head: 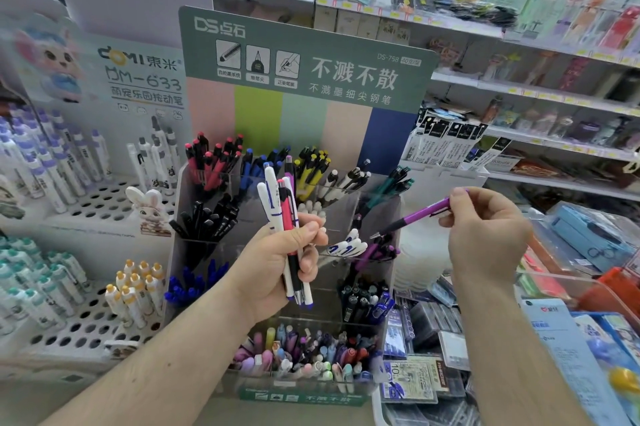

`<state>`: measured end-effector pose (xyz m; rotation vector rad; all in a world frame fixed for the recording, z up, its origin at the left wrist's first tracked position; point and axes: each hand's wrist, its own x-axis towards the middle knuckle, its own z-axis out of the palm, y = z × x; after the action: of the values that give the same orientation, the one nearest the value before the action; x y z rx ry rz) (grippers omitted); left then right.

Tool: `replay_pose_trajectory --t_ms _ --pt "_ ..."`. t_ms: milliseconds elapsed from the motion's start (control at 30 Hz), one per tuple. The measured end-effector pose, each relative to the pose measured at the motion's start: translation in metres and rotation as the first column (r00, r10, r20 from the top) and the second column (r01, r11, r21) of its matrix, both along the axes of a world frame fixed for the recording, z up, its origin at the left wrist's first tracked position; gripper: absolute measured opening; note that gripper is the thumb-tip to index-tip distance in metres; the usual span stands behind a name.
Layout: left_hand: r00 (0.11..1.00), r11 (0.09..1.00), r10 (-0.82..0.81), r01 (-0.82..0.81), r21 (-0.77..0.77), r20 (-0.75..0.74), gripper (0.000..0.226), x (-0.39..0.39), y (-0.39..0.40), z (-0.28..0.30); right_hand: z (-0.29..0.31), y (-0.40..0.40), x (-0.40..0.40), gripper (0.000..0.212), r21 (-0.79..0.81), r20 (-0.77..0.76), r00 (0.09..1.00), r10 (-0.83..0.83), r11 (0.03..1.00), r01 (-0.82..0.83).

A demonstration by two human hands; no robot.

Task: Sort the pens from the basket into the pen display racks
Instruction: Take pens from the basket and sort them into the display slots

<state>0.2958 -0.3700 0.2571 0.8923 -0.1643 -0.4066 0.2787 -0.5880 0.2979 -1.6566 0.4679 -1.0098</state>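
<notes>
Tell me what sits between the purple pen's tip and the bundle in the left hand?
In the head view, nothing is held between them: the purple pen and the left hand's bundle are apart, and only the rack's white-and-blue pens show behind the gap.

Clear glossy plastic rack (377, 214), smooth plastic pens (282, 207)

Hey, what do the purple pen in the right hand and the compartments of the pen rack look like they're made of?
Purple pen: likely plastic, glossy, with a darker matte grip section, possibly rubber. Pen rack compartments: clear rigid plastic, probably acrylic; the pens show through the walls and the edges catch light. The rack's green header board looks like printed card, though that's uncertain.
</notes>
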Motion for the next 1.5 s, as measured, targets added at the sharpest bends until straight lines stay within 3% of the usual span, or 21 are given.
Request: replay_pose_trajectory --t_ms 167,333,500,600,767,833,933,967,1033,1100,1167,1300,1400,1500 --pt "1.000 0.999 0.013 -0.013 0.030 0.005 0.010 -0.001 0.000 0.000 -0.018 0.001 0.010 0.012 -0.175 -0.044 0.998 -0.038 0.984 0.030" --pt "1.000 0.999 0.010 -0.010 0.053 -0.005 0.013 -0.001 -0.001 0.000 -0.029 0.012 0.015 0.017 -0.264 -0.152 0.987 0.058 0.960 -0.097" --pt "1.000 0.997 -0.017 0.018 0.080 -0.010 0.014 -0.001 0.000 -0.006 -0.043 0.019 0.021 0.005 -0.350 -0.322 0.939 0.123 0.906 -0.239" --pt "0.999 0.996 -0.032 0.033 0.078 -0.015 0.013 -0.001 -0.001 -0.007 -0.055 0.020 0.023 0.008 -0.390 -0.471 0.879 0.074 0.876 -0.283" --pt "0.997 0.993 -0.072 0.073 0.087 -0.020 0.014 -0.002 -0.002 -0.009 -0.057 0.019 0.023 0.013 -0.411 -0.548 0.837 -0.008 0.874 -0.260" --pt "0.994 0.988 -0.112 0.113 0.101 -0.018 0.013 -0.003 -0.002 -0.009 -0.054 0.020 0.022 0.014 -0.444 -0.518 0.854 -0.043 0.867 -0.225" --pt "0.978 0.973 -0.205 0.207 0.106 -0.025 0.013 -0.005 -0.002 -0.010 -0.044 0.029 0.012 0.016 -0.555 -0.275 0.959 -0.073 0.826 -0.096" --pt "0.967 0.963 -0.251 0.253 0.096 -0.037 0.012 -0.006 -0.001 -0.011 -0.038 0.034 0.008 0.012 -0.531 -0.242 0.970 -0.004 0.838 -0.129" --pt "0.930 0.928 -0.364 0.367 0.065 -0.058 0.014 -0.006 -0.001 -0.013 -0.024 0.045 0.003 0.006 -0.309 -0.278 0.920 0.276 0.881 -0.358" --pt "0.887 0.886 -0.456 0.460 0.060 -0.069 0.019 -0.005 -0.002 -0.014 -0.011 0.057 0.001 0.006 0.025 -0.286 0.779 0.558 0.817 -0.576" --pt "0.863 0.859 -0.497 0.504 0.091 -0.085 0.021 -0.006 -0.003 -0.015 -0.008 0.065 -0.001 0.009 0.183 -0.255 0.684 0.683 0.729 -0.660" --pt "0.877 0.865 -0.460 0.478 0.152 -0.135 0.030 -0.006 -0.002 -0.014 -0.011 0.063 0.000 0.012 0.233 -0.181 0.746 0.641 0.765 -0.601" --pt "0.940 0.914 -0.310 0.336 0.229 -0.141 0.031 -0.006 -0.002 -0.012 -0.010 0.052 0.007 0.013 0.352 -0.080 0.863 0.500 0.824 -0.444" --pt "0.980 0.963 -0.142 0.169 0.211 -0.136 0.035 -0.002 -0.001 -0.013 -0.010 0.043 0.011 0.016 0.442 -0.019 0.932 0.362 0.839 -0.317"
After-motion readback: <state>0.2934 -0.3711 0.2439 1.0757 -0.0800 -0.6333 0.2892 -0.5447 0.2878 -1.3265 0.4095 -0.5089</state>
